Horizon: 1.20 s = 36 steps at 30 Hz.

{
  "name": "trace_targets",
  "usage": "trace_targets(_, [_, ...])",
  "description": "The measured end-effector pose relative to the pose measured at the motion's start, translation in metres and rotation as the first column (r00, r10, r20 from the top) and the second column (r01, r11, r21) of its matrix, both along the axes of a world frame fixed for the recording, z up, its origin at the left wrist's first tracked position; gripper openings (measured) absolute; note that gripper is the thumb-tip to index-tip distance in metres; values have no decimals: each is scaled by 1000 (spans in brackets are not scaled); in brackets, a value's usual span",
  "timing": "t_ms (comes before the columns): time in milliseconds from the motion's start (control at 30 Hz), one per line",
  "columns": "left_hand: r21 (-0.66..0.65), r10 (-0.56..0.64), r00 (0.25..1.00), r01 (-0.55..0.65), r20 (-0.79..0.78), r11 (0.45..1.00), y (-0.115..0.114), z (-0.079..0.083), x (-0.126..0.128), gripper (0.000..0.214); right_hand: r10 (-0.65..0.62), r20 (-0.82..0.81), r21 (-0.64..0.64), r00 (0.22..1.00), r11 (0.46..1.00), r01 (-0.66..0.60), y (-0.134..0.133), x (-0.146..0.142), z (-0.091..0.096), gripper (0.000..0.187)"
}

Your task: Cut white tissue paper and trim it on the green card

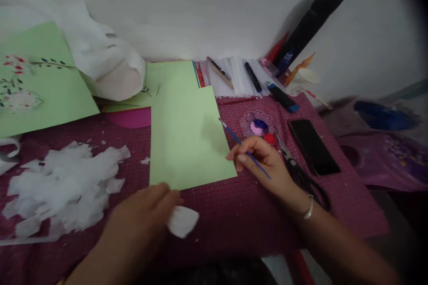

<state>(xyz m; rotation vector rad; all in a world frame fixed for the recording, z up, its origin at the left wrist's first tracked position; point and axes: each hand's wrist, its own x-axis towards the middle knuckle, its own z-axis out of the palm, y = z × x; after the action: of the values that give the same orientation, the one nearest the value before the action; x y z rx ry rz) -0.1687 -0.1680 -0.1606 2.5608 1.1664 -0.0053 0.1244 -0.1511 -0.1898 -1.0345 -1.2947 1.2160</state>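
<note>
Paintbrush [234, 136], slim and blue, pinched between the right hand [257, 156]'s fingers near a smooth green sheet [180, 142]'s right edge; likely light and stiff, best held mid-handle. A thin white scrap [183, 222] adjoins the blurred left hand [143, 209], grip unclear. Flimsy torn paper [67, 182] heaps on checked cloth [240, 205].

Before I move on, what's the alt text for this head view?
A blue paintbrush is in the grip of the right hand, its tip at the edge of a green sheet. The left hand, blurred, is at a white paper piece, near a pile of white scraps.
</note>
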Motion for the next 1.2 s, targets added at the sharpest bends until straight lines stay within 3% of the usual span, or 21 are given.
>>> trace_targets(67, [21, -137, 974, 143, -181, 989, 0, -12, 28, 48, -92, 99, 47, 991, 995, 88, 0, 2, 1, 5])
trace_targets(167, [112, -188, 916, 241, -354, 964, 6, -20, 55, 60, -179, 144, 115, 973, 980, 164, 0, 7, 6, 12])
trace_targets(267, [145, -181, 880, 268, -439, 953, 17, -17, 67, 56, -243, 116, 173, 963, 960, 221, 1, 13, 13, 14])
trace_targets(433, [71, -204, 841, 275, -500, 959, 34, -4, 83, 40, -307, 30, 220, 951, 930, 293, 5, 22, 22, 20])
trace_targets(600, [-26, -165, 913, 167, -374, 986, 56, -2, 76, 18, -263, -64, 268, 963, 925, 271, 10, 27, 24, 26])
trace_targets(767, [-137, -2, 996, -10, -87, 991, 83, -5, 57, 21, -222, -81, 304, 972, 923, 236, 13, 32, 22, 22])
trace_targets(833, [-105, 34, 999, -37, -28, 994, 87, 0, 54, 22, -224, -91, 322, 970, 916, 241, 13, 34, 22, 20])
trace_targets(933, [87, 42, 998, -37, -50, 995, 80, 16, 53, 23, -238, -105, 334, 965, 906, 260, 12, 36, 24, 19])
trace_targets(1067, [395, 57, 970, 43, -238, 918, 39, 37, 56, 11, -303, -113, 342, 946, 882, 323, 9, 42, 30, 18])
trace_targets(1133, [365, -3, 959, 111, -282, 924, 11, 36, 61, 8, -338, -123, 336, 933, 870, 360, 7, 47, 32, 14])
trace_targets(1200, [236, -120, 937, 204, -330, 950, -16, 28, 71, 13, -370, -131, 320, 920, 863, 392, 7, 52, 34, 10])
